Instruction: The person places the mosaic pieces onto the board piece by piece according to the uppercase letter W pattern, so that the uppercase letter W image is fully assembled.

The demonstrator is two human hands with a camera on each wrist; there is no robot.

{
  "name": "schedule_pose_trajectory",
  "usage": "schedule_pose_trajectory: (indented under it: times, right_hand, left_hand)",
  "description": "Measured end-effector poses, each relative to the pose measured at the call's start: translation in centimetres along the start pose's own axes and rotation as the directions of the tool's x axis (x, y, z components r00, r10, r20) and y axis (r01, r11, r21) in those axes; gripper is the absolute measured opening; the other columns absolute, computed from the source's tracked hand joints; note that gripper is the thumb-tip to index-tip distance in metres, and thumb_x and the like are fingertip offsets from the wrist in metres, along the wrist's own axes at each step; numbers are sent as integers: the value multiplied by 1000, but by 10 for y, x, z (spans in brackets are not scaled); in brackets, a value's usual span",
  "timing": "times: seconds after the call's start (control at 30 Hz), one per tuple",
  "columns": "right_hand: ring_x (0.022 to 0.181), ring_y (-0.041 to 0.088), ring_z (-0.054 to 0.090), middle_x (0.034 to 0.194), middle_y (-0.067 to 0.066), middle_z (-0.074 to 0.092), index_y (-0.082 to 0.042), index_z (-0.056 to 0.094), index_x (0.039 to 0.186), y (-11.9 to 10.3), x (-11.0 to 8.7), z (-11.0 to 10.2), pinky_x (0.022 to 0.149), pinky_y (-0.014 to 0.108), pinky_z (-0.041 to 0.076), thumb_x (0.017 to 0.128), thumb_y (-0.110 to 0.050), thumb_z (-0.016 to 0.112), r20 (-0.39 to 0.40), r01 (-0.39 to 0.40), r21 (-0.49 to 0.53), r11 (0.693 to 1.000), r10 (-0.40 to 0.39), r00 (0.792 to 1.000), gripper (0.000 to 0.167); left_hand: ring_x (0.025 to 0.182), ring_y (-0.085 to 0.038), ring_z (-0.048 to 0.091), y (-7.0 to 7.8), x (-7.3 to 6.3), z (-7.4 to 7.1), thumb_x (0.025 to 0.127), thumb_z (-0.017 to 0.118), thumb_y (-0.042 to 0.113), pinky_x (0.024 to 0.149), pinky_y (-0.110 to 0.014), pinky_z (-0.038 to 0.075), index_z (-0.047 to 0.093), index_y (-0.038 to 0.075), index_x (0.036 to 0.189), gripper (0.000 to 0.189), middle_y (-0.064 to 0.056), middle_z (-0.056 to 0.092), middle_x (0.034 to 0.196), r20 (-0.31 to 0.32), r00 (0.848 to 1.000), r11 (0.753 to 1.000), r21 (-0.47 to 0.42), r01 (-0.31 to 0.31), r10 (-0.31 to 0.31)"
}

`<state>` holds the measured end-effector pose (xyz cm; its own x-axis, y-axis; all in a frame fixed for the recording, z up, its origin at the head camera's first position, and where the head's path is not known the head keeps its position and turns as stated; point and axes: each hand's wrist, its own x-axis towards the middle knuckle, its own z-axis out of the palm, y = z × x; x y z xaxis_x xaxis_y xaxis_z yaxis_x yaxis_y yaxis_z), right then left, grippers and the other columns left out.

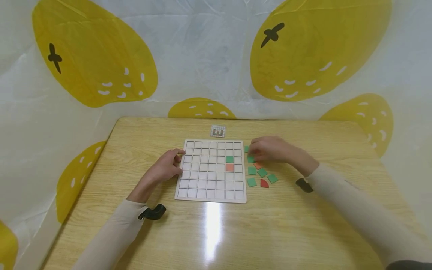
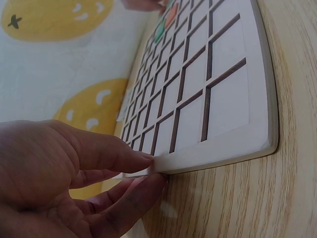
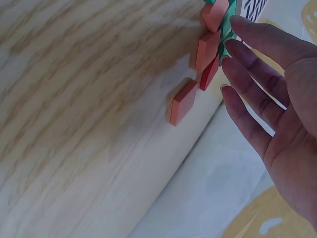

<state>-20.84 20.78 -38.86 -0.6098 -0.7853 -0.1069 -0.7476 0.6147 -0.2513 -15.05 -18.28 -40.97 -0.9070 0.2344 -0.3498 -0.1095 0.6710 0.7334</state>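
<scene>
Handwork at a gridded board. The board (image 1: 212, 175) lies flat on the table (image 1: 270, 221), between the two hands. The left hand (image 1: 164, 165) holds it at the left rim: in the left-wrist view one digit overlaps the rim's upper face and another bears on its outer side. The right hand (image 1: 270, 149) is over the loose tiles right of the board, its fingers slightly bent and apart; no tile shows between them, though whether a fingertip touches one cannot be told.

Handling (judged by eye): the tiles appear light, stiff and thin, best taken by two opposite edges, since flat on a smooth surface they offer little to grasp. The board looks rigid and fairly light, liable to slide if nudged; its rim is the natural hold. Neither seems fragile.

Contents: the board's shallow square cells form seven columns. In the second from the right sit a green tile (image 1: 230, 159) and, directly nearer the person, an orange tile (image 1: 230, 167). Outside lie green squares (image 1: 272, 178), orange squares (image 3: 184, 101) and a red quarter-round (image 1: 264, 183).
</scene>
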Motion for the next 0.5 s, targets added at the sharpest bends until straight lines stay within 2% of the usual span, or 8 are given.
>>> schedule_pose_trajectory:
  times: [0.17, 0.5]
  right_hand:
    - [78, 10, 55, 92, -7, 66, -24, 78, 99, 0, 4, 3, 70, 32, 50, 86, -15, 80, 36, -24, -23, 999, 25, 999, 16]
    - [75, 9, 52, 88, -9, 64, -26, 79, 100, -2, 2, 0, 64, 31, 47, 85, -17, 82, 36, -38, -24, 999, 38, 999, 17]
  left_hand:
    - [100, -29, 53, 0, 0, -1, 87, 70, -8, 74, -32, 50, 47, 2, 146, 65, -21, 53, 123, 6, 1000, 1000, 6, -15, 14]
    - [98, -29, 51, 2, -1, -5, 86, 70, -9, 72, -32, 49, 46, 1, 146, 65, -21, 52, 119, 31, 999, 1000, -5, -29, 29]
